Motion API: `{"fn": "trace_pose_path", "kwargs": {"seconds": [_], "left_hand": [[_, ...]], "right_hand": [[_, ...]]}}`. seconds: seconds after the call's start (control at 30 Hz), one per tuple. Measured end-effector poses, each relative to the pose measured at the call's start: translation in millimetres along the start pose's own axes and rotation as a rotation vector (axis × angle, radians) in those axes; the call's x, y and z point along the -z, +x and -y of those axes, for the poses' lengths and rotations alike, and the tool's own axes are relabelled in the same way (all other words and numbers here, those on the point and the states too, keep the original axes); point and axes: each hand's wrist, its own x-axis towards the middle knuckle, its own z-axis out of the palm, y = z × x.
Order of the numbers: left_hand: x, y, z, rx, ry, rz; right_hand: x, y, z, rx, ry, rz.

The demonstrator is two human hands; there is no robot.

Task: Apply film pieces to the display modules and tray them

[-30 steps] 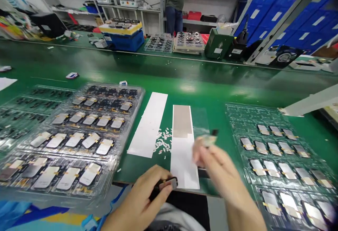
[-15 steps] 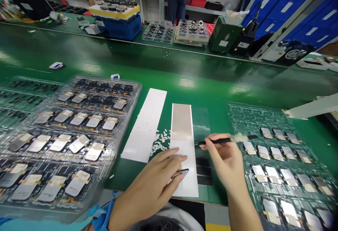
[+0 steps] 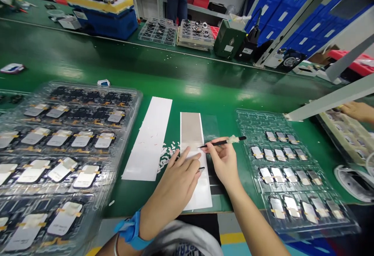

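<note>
My left hand (image 3: 182, 174) lies over a white strip sheet (image 3: 201, 197) with a brownish upper part, fingertips resting on the paper. Between its thumb and curled fingers is a small flat dark-edged screen module (image 3: 201, 168), mostly hidden. In a pen-like pinch, my right hand (image 3: 223, 156) holds a thin black pen-shaped tool (image 3: 217, 143) with pale wrapping near its back end. The tool's fine tip points left and meets the sheet just beyond my left fingertips. White paper scraps (image 3: 166, 155) lie left of the sheet, beside a second white strip (image 3: 149, 143).
At left, a clear tray (image 3: 128, 131) holds rows of screen modules; another clear tray (image 3: 248, 139) with silver-backed modules lies at right. A white bar (image 3: 330, 100) slants over the right side. Another person's hand (image 3: 359, 112) is at far right. A blue bin (image 3: 117, 24) stands behind.
The view has shifted right. My right hand has brought the tool's tip leftward over the sheet. My left fingers have spread farther up the sheet, with the screen module still in hand.
</note>
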Motion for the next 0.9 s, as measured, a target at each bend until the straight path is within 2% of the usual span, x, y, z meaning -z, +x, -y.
{"fn": "trace_pose_path", "kwargs": {"seconds": [0.2, 0.33, 0.43, 0.57, 0.7, 0.9], "left_hand": [[-3.5, 0, 3, 0.000, -0.014, -0.026], [0.5, -2, 3, -0.004, -0.033, -0.006], [6.6, -4, -5, -0.106, -0.100, 0.057], [3.5, -2, -21, -0.263, -0.149, 0.152], [-10.8, 6, -28, -0.258, -0.105, 0.157], [-22.1, 8, -22, -0.290, -0.022, 0.112]], "right_hand": [[1, 6, 4, 0.002, 0.022, -0.045], [25, -9, 16, 0.018, 0.006, -0.129], [49, -34, 19, 0.023, -0.042, -0.181], [65, -60, 11, 0.027, -0.087, -0.167], [67, -67, 3, 0.049, -0.104, -0.156], [71, -66, 1, 0.021, -0.091, -0.103]]}}
